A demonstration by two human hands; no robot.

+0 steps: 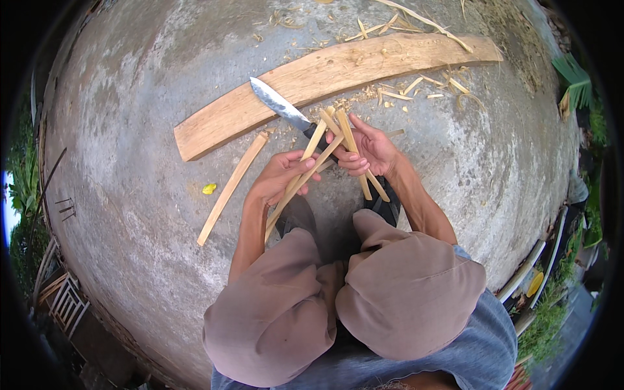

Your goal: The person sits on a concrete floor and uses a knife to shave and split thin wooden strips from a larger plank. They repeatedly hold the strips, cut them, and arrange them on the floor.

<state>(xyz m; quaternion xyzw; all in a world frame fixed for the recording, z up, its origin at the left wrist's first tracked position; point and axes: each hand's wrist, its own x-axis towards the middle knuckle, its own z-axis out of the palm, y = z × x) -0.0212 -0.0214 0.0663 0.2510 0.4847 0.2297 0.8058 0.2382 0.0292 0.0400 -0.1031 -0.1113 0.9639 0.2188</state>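
Observation:
My left hand (284, 177) is closed around light wooden strips (286, 201), pinching them between thumb and fingers. My right hand (368, 148) grips more slim wooden strips (348, 130), its thumb stretched upward. The two bunches cross each other between my hands. Just beyond them lies a knife (279, 104), its blade over the near edge of a long plank (312, 75). Its dark handle runs down behind the strips, so whether a finger touches it I cannot tell. A single flat strip (233, 188) lies on the ground left of my left hand.
Shavings and splinters (396, 94) litter the concrete ground (156, 84) around the plank, and a long thin strip (429, 23) lies across its right end. A yellow leaf (208, 188) rests at the left. My bent knees (409, 292) are close below my hands. Plants (575, 84) border the ground.

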